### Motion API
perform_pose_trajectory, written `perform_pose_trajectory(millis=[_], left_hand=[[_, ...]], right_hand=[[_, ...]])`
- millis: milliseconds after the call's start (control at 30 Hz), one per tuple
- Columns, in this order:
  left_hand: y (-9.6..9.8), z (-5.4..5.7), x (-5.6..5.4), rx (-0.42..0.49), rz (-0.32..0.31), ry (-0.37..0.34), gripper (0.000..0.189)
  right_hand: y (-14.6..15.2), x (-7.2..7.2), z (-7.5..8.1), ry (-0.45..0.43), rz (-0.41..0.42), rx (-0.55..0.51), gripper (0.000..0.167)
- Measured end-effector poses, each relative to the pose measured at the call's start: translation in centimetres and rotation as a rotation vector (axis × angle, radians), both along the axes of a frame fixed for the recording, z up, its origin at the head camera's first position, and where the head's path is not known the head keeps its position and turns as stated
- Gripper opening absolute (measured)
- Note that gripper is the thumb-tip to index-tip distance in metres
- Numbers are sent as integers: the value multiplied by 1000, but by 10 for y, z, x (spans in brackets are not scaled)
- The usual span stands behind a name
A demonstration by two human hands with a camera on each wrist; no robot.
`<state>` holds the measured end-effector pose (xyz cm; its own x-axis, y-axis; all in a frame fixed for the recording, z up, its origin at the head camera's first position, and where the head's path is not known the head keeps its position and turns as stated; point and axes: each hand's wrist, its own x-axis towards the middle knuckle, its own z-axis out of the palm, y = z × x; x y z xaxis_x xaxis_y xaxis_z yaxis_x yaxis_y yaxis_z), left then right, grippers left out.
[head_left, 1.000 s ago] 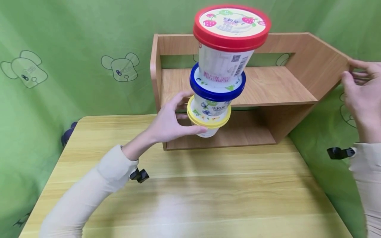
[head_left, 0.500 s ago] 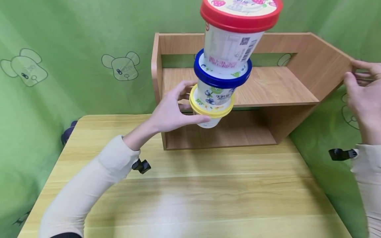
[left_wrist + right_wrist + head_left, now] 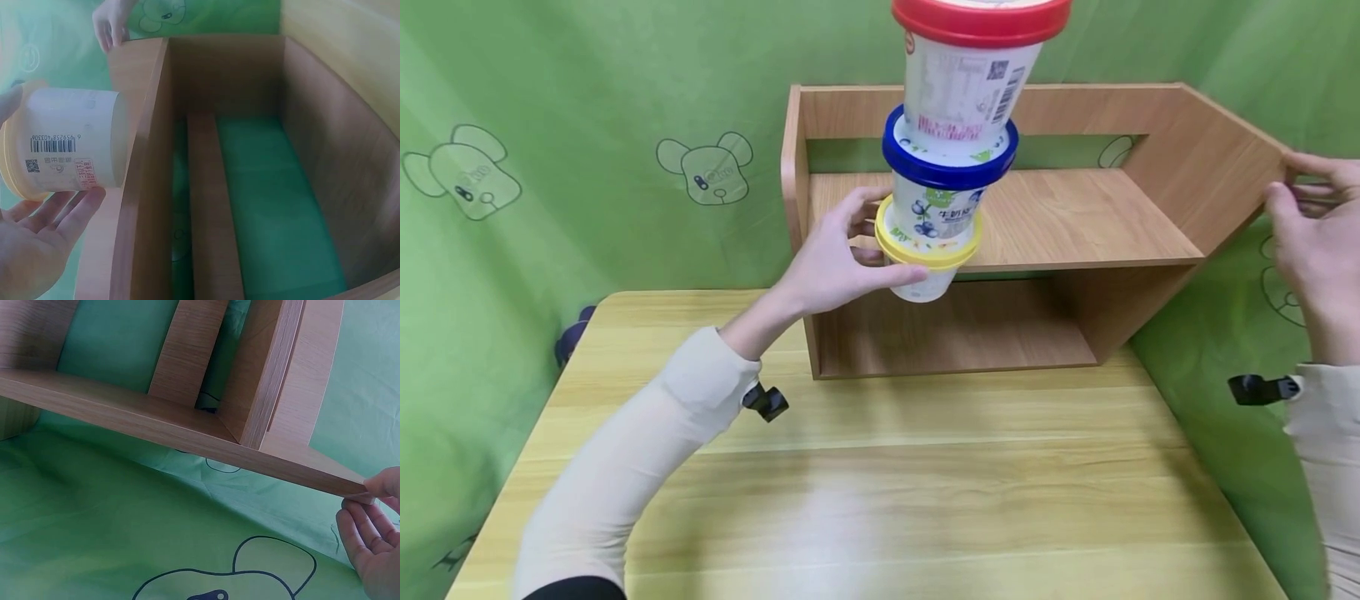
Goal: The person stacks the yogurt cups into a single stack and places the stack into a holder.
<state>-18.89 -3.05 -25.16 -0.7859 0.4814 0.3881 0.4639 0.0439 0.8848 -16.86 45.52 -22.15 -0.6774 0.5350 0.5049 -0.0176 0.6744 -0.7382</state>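
Note:
My left hand (image 3: 831, 262) holds a yellow-lidded paper ice cream tub (image 3: 925, 289), thumb at the front and fingers round the far side. On its lid stands a blue-lidded tub (image 3: 936, 208) printed with blueberries. A larger red-lidded tub (image 3: 966, 92) tops the stack, its lid cut off by the head view's upper edge. The stack leans slightly and hangs in front of a two-tier wooden shelf (image 3: 1075, 212), overlapping its upper board. Only the bottom tub (image 3: 69, 137), with its barcode, shows in the left wrist view. My right hand (image 3: 378, 531) pinches the upper front corner of the shelf's right side panel (image 3: 187, 450).
The shelf stands at the back of a light wooden table (image 3: 880, 483). Its lower compartment (image 3: 1000, 329) lies below the stack. Green curtain (image 3: 587, 167) with printed bear heads hangs behind and on both sides. A dark purple object (image 3: 572, 333) peeks out beyond the table's left edge.
My left hand has raised the stack of tubs, so the bottom tub has gone from before the lower compartment to the upper board's front edge. The right hand keeps its place on the panel.

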Motion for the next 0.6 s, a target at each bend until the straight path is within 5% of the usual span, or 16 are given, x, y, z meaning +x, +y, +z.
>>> perform_pose_trajectory(millis=[600], left_hand=[[11,0,-22,0,60,-10,86]], right_hand=[[2,1,-3,25,1,59,38]])
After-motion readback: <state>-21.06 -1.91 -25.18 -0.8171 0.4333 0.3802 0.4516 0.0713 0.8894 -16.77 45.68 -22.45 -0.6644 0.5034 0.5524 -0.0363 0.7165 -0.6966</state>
